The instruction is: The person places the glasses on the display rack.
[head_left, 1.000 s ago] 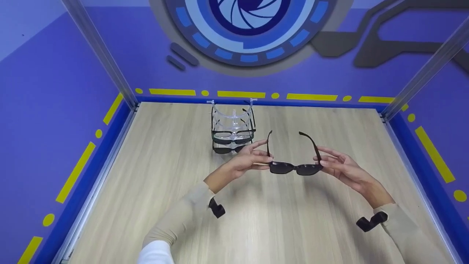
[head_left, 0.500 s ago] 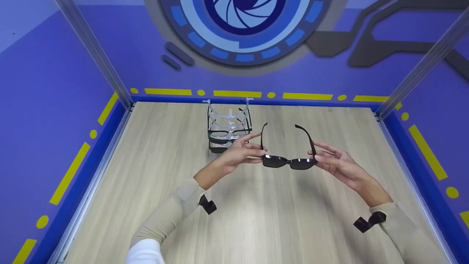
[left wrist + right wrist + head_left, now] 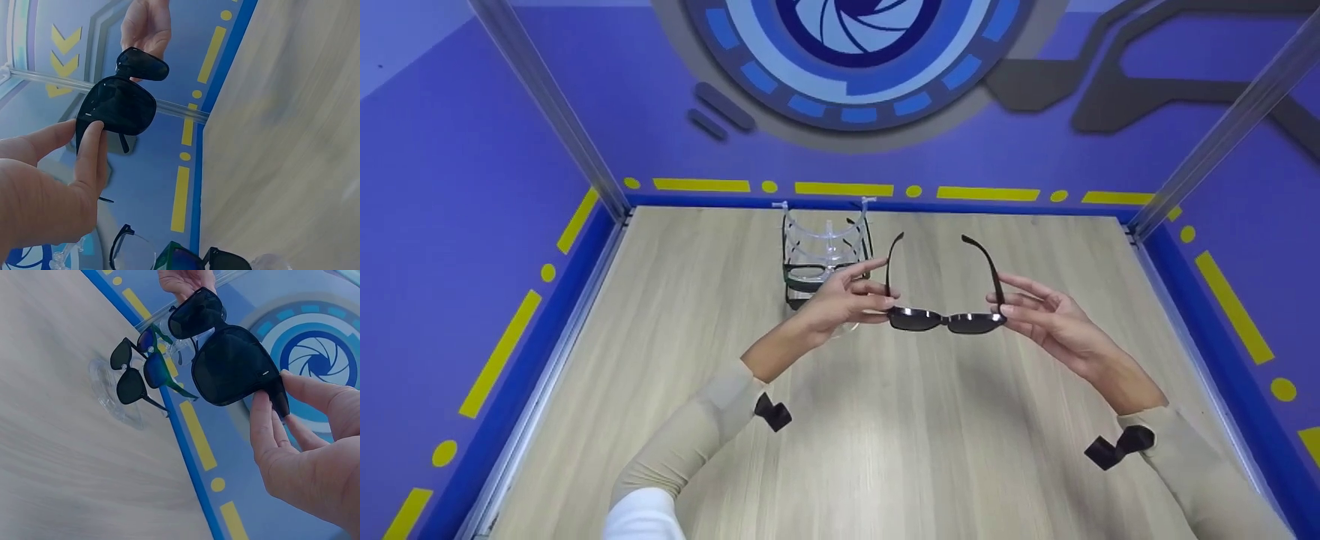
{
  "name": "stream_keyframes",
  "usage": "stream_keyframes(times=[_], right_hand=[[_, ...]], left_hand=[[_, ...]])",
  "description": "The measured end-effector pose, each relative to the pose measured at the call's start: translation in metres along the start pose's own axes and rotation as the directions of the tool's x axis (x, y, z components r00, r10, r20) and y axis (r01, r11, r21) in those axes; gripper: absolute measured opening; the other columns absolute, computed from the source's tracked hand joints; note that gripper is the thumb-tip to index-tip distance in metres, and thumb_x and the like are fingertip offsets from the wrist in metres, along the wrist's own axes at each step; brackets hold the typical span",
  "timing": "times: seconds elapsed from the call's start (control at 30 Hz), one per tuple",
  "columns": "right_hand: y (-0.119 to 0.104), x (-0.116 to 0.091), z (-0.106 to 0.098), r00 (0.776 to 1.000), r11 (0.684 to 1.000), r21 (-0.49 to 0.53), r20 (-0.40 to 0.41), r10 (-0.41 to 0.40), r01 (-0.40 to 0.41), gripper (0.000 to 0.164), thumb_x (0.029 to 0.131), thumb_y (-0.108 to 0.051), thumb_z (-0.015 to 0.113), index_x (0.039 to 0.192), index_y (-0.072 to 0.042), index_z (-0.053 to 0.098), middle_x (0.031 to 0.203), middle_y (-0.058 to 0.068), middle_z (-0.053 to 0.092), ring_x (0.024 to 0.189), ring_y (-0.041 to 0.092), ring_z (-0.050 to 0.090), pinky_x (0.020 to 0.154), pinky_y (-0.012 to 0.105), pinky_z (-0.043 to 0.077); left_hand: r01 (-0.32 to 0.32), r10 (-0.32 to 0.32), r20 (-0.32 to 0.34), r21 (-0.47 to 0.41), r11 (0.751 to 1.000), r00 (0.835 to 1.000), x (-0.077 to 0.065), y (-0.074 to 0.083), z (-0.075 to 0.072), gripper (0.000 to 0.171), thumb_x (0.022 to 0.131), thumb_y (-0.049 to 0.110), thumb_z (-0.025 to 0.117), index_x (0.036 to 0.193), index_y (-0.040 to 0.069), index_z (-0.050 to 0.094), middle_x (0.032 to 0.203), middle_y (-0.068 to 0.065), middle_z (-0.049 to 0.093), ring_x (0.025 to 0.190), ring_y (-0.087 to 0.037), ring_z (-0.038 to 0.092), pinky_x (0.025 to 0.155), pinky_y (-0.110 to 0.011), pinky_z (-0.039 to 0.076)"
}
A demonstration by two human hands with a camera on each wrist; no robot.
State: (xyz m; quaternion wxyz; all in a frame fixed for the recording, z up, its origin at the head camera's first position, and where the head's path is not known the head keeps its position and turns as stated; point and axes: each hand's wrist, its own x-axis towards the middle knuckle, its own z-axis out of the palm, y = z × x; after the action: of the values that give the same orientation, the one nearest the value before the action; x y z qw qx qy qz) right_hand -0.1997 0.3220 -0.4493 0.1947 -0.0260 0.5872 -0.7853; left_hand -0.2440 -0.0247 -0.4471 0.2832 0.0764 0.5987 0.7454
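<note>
A pair of black sunglasses (image 3: 915, 320) is held in the air above the table, temples unfolded and pointing away from me, lenses facing me. My left hand (image 3: 844, 301) pinches the left hinge corner between thumb and fingers. At the opposite corner my right hand (image 3: 1057, 322) does the same. Behind my left hand stands a clear display stand (image 3: 830, 237) with several pairs of glasses on it. The hand hides part of its lower tiers. In the right wrist view, green-framed sunglasses (image 3: 154, 371) and black sunglasses (image 3: 130, 386) sit on that stand.
The wood-grain table (image 3: 885, 450) is bounded by a blue back wall (image 3: 660, 150) and blue side walls with metal posts at the corners. The stand is near the back edge, left of the middle. A clear round base (image 3: 107, 402) shows under it in the right wrist view.
Both hands have raised the sunglasses away from me and slightly left. The left hand now covers more of the stand's lower glasses. The view has shifted a little.
</note>
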Motion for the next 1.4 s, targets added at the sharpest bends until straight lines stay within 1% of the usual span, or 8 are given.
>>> stream_keyframes(times=[0.3,0.53,0.7,0.83,1.0,1.1,1.27,1.4], right_hand=[[-0.011,0.008,0.015,1.000,1.000,-0.031,-0.008,-0.007,0.007,0.051,0.098,0.008,0.060,0.143,-0.015,0.055,0.122,0.005,0.074,0.113,0.013,0.071,0.102,0.029,0.057],[-0.021,0.018,0.027,1.000,1.000,-0.010,-0.006,-0.003,0.003,0.049,0.097,0.008,0.061,0.140,-0.015,0.057,0.121,0.007,0.073,0.114,0.015,0.071,0.104,0.031,0.056],[-0.028,0.028,0.037,1.000,1.000,0.000,-0.013,0.008,-0.008,0.048,0.096,0.008,0.063,0.139,-0.014,0.059,0.118,0.008,0.073,0.111,0.016,0.073,0.101,0.030,0.058],[-0.033,0.038,0.046,1.000,1.000,-0.010,-0.003,0.016,-0.016,0.047,0.096,0.008,0.063,0.138,-0.013,0.058,0.116,0.007,0.073,0.111,0.016,0.073,0.099,0.028,0.058],[-0.041,0.049,0.056,1.000,1.000,-0.018,0.019,0.007,-0.006,0.047,0.096,0.008,0.063,0.137,-0.012,0.058,0.116,0.007,0.073,0.110,0.016,0.073,0.098,0.028,0.059],[-0.044,0.055,0.061,1.000,1.000,-0.020,0.027,0.000,0.001,0.049,0.095,0.008,0.063,0.141,-0.008,0.054,0.115,0.007,0.074,0.109,0.016,0.073,0.097,0.028,0.060],[-0.048,0.064,0.070,0.999,0.999,-0.035,0.031,0.015,-0.014,0.061,0.096,0.007,0.064,0.151,0.000,0.041,0.115,0.006,0.072,0.111,0.015,0.072,0.097,0.027,0.059],[-0.050,0.070,0.074,0.999,0.999,-0.034,0.046,0.011,-0.009,0.060,0.095,0.006,0.065,0.151,-0.002,0.044,0.117,0.007,0.071,0.113,0.016,0.071,0.099,0.027,0.058]], left_hand=[[-0.036,0.037,-0.008,0.015,0.999,0.999,-0.009,0.017,-0.008,0.077,0.090,-0.007,0.071,0.157,0.012,0.038,0.105,-0.005,0.075,0.096,-0.017,0.074,0.095,-0.040,0.061],[-0.060,0.063,-0.052,0.071,0.996,0.997,-0.018,0.030,-0.014,0.077,0.090,-0.005,0.072,0.157,0.014,0.039,0.117,-0.013,0.074,0.098,-0.018,0.075,0.091,-0.035,0.063],[-0.072,0.077,-0.062,0.076,0.995,0.995,-0.025,0.037,-0.022,0.076,0.091,-0.002,0.072,0.158,0.016,0.039,0.122,-0.015,0.073,0.099,-0.017,0.075,0.092,-0.036,0.063],[-0.092,0.096,-0.081,0.061,0.994,0.992,-0.029,0.042,-0.029,0.077,0.091,-0.002,0.072,0.158,0.016,0.039,0.120,-0.014,0.074,0.101,-0.019,0.075,0.092,-0.036,0.062],[-0.123,0.127,-0.108,0.046,0.991,0.986,-0.032,0.049,-0.038,0.077,0.090,-0.003,0.072,0.157,0.014,0.039,0.111,-0.008,0.076,0.102,-0.021,0.075,0.091,-0.037,0.063],[-0.140,0.143,-0.110,0.037,0.989,0.984,-0.034,0.052,-0.043,0.076,0.091,-0.004,0.071,0.157,0.014,0.038,0.107,-0.003,0.076,0.101,-0.020,0.075,0.091,-0.037,0.063],[-0.152,0.154,-0.116,0.020,0.988,0.981,-0.038,0.059,-0.051,0.074,0.092,-0.004,0.070,0.157,0.013,0.039,0.105,-0.001,0.076,0.103,-0.021,0.075,0.090,-0.035,0.063],[-0.165,0.166,-0.119,0.019,0.986,0.979,-0.040,0.063,-0.057,0.073,0.093,-0.005,0.069,0.157,0.012,0.039,0.105,0.000,0.077,0.099,-0.018,0.075,0.087,-0.033,0.064]])
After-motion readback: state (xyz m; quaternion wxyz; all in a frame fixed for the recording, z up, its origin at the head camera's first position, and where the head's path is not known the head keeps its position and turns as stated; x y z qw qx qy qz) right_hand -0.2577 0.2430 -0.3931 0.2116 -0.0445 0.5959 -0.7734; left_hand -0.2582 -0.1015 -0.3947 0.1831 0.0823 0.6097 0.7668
